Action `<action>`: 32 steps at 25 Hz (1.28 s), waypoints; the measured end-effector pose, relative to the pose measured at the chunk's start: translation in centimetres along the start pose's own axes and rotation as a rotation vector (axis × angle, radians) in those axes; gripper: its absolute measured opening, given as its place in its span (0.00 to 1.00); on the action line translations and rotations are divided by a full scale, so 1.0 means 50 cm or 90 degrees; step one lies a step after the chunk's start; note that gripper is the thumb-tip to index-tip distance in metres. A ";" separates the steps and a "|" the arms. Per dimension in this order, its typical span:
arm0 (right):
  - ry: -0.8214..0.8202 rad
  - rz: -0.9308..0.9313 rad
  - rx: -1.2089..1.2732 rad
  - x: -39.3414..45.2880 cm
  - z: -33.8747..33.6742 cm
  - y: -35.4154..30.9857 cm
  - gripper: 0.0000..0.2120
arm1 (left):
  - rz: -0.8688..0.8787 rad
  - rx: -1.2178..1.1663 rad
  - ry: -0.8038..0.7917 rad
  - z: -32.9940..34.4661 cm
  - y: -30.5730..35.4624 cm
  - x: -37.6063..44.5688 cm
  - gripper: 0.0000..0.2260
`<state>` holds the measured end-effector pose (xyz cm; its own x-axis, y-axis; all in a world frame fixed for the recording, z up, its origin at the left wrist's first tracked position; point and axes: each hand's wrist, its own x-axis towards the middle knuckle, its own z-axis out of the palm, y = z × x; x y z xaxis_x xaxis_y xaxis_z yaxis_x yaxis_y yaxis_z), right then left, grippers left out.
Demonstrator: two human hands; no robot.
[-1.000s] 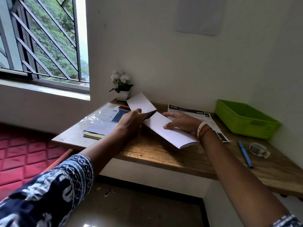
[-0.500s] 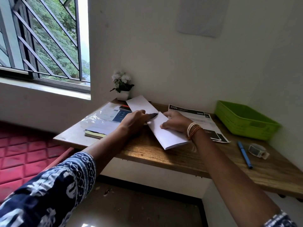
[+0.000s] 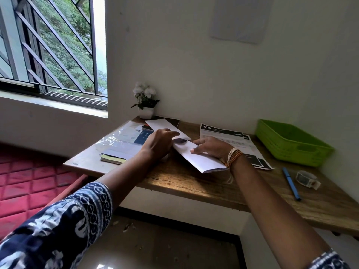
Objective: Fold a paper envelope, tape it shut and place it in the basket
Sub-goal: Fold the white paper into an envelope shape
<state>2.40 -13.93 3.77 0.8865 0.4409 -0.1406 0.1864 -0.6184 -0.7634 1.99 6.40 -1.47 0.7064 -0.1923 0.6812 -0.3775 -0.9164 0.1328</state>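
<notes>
Head view looks down on a wooden desk (image 3: 194, 183) set into a wall corner, with both bare hands on a white paper envelope (image 3: 202, 159) that lies flat near the middle of the desk, its long side running from the back-left toward the front edge. The left hand (image 3: 158, 143) rests on the envelope's far end with fingers stretched out flat over the fold — pressing, not gripping. The right hand (image 3: 211, 149) lies palm-down on the envelope's middle, fingers spread and open, thread bangles (image 3: 234, 157) at the wrist. At the desk's back-right corner stands the green basket (image 3: 291, 150), well apart from the envelope. Between the two lies a printed sheet (image 3: 233, 140), partly under the right wrist. Toward the right front edge lie a blue pen (image 3: 291, 184) and, just beside it, a roll of tape (image 3: 307, 179). Along the left edge sits a stack of papers and a plastic sleeve (image 3: 124, 144); at the back-left corner, against the wall, a small potted plant (image 3: 145, 101) with white flowers.
</notes>
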 end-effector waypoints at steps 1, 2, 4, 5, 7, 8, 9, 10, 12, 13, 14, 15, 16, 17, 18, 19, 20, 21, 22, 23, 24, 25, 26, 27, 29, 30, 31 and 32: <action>0.011 -0.012 -0.002 0.002 -0.003 0.001 0.19 | 0.012 -0.009 0.011 -0.001 0.003 -0.003 0.17; 0.023 -0.026 -0.011 0.005 -0.007 0.003 0.20 | 0.014 -0.022 0.026 -0.002 0.004 -0.005 0.16; 0.016 -0.044 -0.034 0.009 -0.013 0.004 0.21 | -0.021 -0.065 0.071 -0.003 0.003 -0.006 0.16; -0.005 -0.042 -0.037 0.007 -0.012 0.003 0.20 | -0.041 -0.083 0.089 -0.004 0.001 -0.007 0.16; -0.011 -0.031 -0.030 0.009 -0.009 0.001 0.20 | -0.035 -0.095 0.090 -0.004 0.000 -0.008 0.16; 0.015 -0.028 -0.021 0.014 -0.010 0.003 0.22 | -0.022 -0.094 0.080 -0.003 0.002 -0.009 0.16; 0.042 -0.024 0.001 0.021 -0.011 0.004 0.24 | -0.015 -0.098 0.071 -0.002 0.005 -0.009 0.16; 0.066 -0.021 0.037 0.026 -0.010 0.004 0.25 | -0.016 -0.106 0.069 -0.003 0.008 -0.009 0.16; 0.116 -0.009 0.104 0.029 -0.002 0.001 0.26 | -0.016 -0.122 0.073 -0.004 0.011 -0.009 0.16; 0.132 -0.002 0.127 0.031 0.005 0.001 0.24 | -0.014 -0.123 0.073 -0.005 0.012 -0.010 0.16; 0.131 0.012 0.151 0.031 0.010 0.004 0.21 | -0.017 -0.119 0.073 -0.006 0.013 -0.011 0.17; 0.104 0.039 0.187 0.023 0.014 0.006 0.18 | -0.024 -0.115 0.076 -0.007 0.014 -0.012 0.17; 0.048 0.078 0.226 0.011 0.015 0.008 0.17 | -0.036 -0.113 0.082 -0.007 0.013 -0.012 0.18; -0.025 0.112 0.248 -0.003 0.012 0.012 0.17 | -0.052 -0.111 0.090 -0.006 0.011 -0.012 0.18; -0.093 0.131 0.249 -0.016 0.007 0.015 0.17 | -0.064 -0.111 0.095 -0.006 0.009 -0.012 0.19; -0.132 0.141 0.246 -0.028 0.001 0.018 0.17 | -0.071 -0.110 0.098 -0.006 0.008 -0.012 0.19; -0.131 0.143 0.256 -0.034 -0.004 0.019 0.16 | -0.069 -0.111 0.099 -0.006 0.008 -0.011 0.20; -0.093 0.138 0.280 -0.035 -0.008 0.017 0.16 | -0.060 -0.117 0.100 -0.007 0.010 -0.010 0.20; -0.028 0.127 0.311 -0.030 -0.008 0.013 0.15 | -0.044 -0.125 0.102 -0.008 0.012 -0.010 0.20; 0.042 0.113 0.344 -0.023 -0.005 0.009 0.13 | -0.024 -0.134 0.103 -0.008 0.015 -0.012 0.21; 0.103 0.098 0.372 -0.013 0.000 0.005 0.12 | -0.004 -0.142 0.100 -0.007 0.018 -0.012 0.21; 0.145 0.084 0.397 -0.004 0.010 -0.003 0.12 | 0.009 -0.149 0.094 -0.006 0.021 -0.013 0.21; 0.173 0.076 0.414 0.007 0.022 -0.007 0.13 | 0.013 -0.153 0.089 -0.005 0.021 -0.013 0.21; 0.196 0.074 0.421 0.017 0.034 -0.010 0.14 | 0.010 -0.156 0.088 -0.005 0.021 -0.013 0.21; 0.222 0.072 0.427 0.025 0.051 -0.015 0.14 | 0.001 -0.152 0.096 -0.005 0.016 -0.013 0.21; 0.208 0.063 0.440 0.024 0.052 -0.015 0.13 | -0.003 -0.151 0.099 -0.004 0.013 -0.012 0.21; 0.170 0.047 0.456 0.021 0.046 -0.013 0.10 | -0.008 -0.150 0.102 -0.002 0.011 -0.012 0.21; 0.122 0.026 0.467 0.016 0.038 -0.010 0.09 | -0.014 -0.148 0.104 -0.001 0.010 -0.012 0.21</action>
<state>2.21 -12.04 2.84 0.9572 0.2645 -0.1173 -0.1188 -0.0106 -0.9929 1.35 6.08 -1.77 0.6173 -0.0973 0.7807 -0.5040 -0.8109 0.2975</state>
